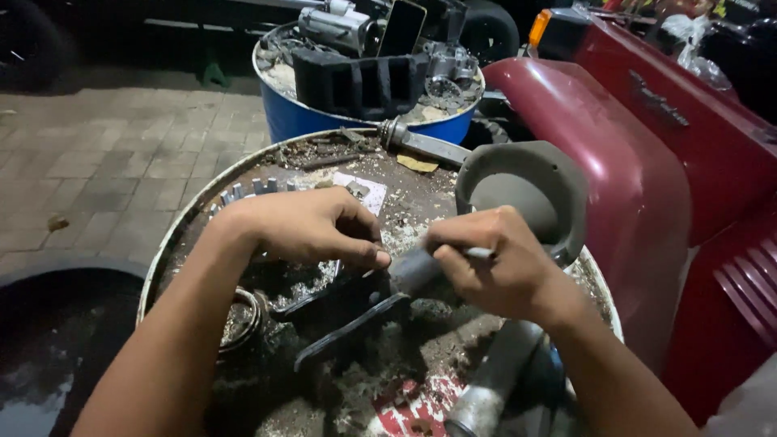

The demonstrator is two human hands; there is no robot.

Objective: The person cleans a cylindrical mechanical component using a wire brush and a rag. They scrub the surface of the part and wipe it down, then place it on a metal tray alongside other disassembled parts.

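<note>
Grey paving-stone floor [105, 154] — dim, night-lit — beside a red vehicle [647, 162].

- left hand [312, 226]: palm down, knuckles up, fingers curled under, thumb tip pointing right toward the other hand
- left forearm bare, runs in from bottom left, wrist straight
- right hand [494, 263]: loosely fisted, fingers curled in, thumb side up
- right forearm enters from bottom right
- hands close, just apart

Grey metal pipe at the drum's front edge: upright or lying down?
Lying down. The grey pipe rests lengthwise on the drum top, open end toward the camera, below the right hand.
</note>
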